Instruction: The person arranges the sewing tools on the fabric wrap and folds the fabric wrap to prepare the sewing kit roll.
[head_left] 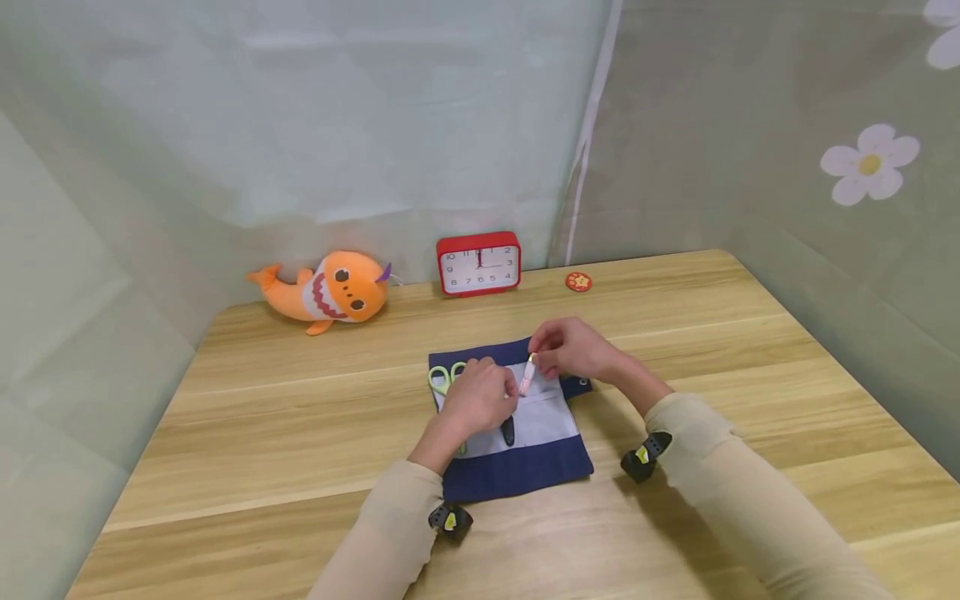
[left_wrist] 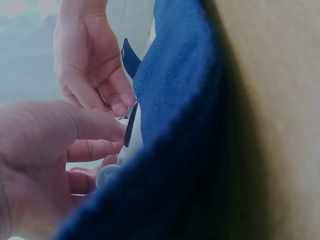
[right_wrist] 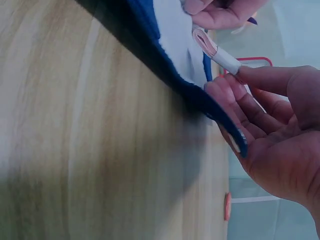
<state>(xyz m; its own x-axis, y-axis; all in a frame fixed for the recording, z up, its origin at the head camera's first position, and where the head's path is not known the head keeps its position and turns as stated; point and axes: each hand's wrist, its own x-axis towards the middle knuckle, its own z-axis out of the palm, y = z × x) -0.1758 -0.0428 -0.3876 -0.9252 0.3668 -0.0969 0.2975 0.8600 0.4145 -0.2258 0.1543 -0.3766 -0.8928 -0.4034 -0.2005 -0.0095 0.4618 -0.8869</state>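
Over blue cloth (head_left: 517, 475), the right hand (head_left: 576, 348) pinches (narrowly) a pink strip (head_left: 527, 380).

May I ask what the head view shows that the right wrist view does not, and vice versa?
Head only: green-handled scissors and a white, yellow-centred flower.

Right wrist only: the palm of the right hand and the layered end of the folded pink-and-white strip.

Both: the left hand, that strip, the blue-and-grey cloth holder and the wooden table.
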